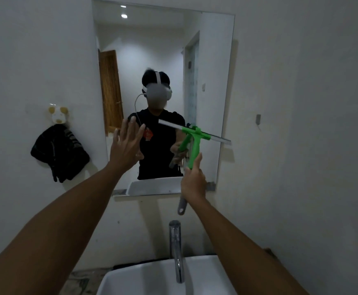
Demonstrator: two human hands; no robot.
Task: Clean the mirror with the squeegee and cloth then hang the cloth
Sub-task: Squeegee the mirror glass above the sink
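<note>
— Where are your hands right now?

— My left hand (127, 145) is up in front of the mirror (165, 60), fingers straight and spread, palm toward the glass. Whether it actually touches the glass, I cannot tell. It holds nothing.

— And the right?

— My right hand (194, 183) is wrapped around the handle of the green squeegee (192, 143). The grey end of the handle sticks out below my fist. The blade (195, 130) is up at the lower right part of the mirror, tilted, its left end higher than its right. I cannot say if the rubber edge is against the glass.

— Where is the cloth?

— A dark cloth (60, 154) hangs on the wall to the left of the mirror, bunched up beneath a pale hook (58, 113) shaped like an animal face. It is well apart from both my hands.

— What else is around you?

— Below the mirror there is a narrow shelf (118, 192). Lower still, a chrome tap (177, 250) stands over the white basin (131, 279), between my two forearms.
</note>
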